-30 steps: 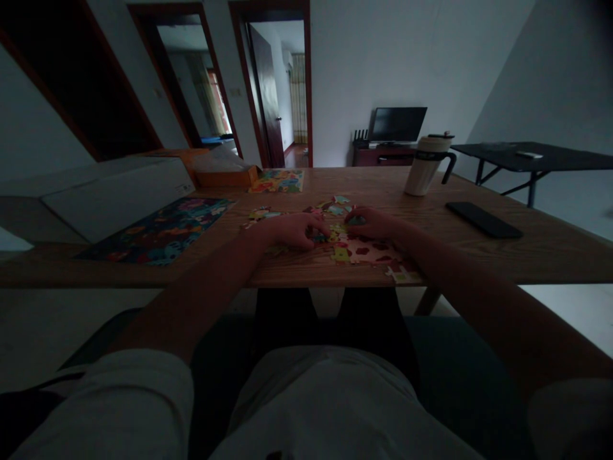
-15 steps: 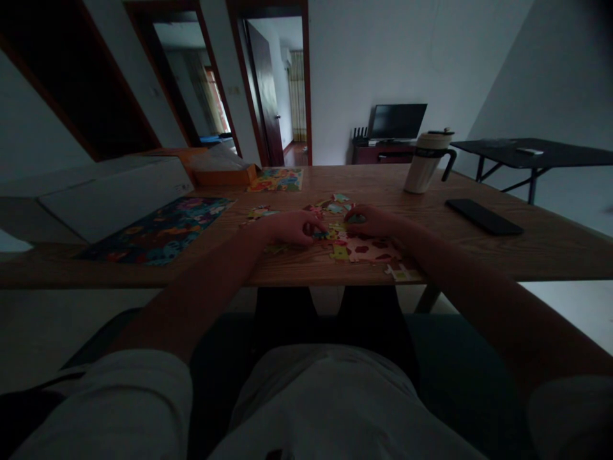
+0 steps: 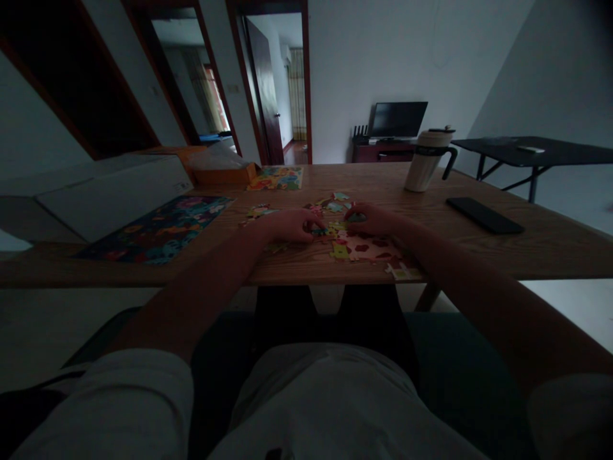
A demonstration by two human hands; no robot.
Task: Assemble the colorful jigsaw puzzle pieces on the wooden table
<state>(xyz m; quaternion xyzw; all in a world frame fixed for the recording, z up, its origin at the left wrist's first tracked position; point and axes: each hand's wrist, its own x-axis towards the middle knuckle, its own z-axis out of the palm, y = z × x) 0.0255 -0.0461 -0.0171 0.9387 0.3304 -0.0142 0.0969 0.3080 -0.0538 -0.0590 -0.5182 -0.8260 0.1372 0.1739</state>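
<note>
A partly joined jigsaw (image 3: 366,248) in pink, red and yellow lies near the front edge of the wooden table (image 3: 527,246). Loose pieces (image 3: 335,204) lie just behind it. My left hand (image 3: 287,225) rests on the table left of the jigsaw, fingertips pinched on a small puzzle piece (image 3: 318,232) at the jigsaw's edge. My right hand (image 3: 372,220) lies curled on the jigsaw's far side, over a bluish piece (image 3: 356,218); the room is dim, so its grip is unclear.
A dark colourful puzzle board (image 3: 163,229) lies at the left beside a white box (image 3: 110,195). Behind are an orange box (image 3: 223,172) and a second picture sheet (image 3: 276,177). A lidded mug (image 3: 426,160) and a black phone (image 3: 483,215) sit at the right.
My left hand's fingers have drawn together and edged right toward the jigsaw. My right hand has stayed in place. The view has tilted slightly.
</note>
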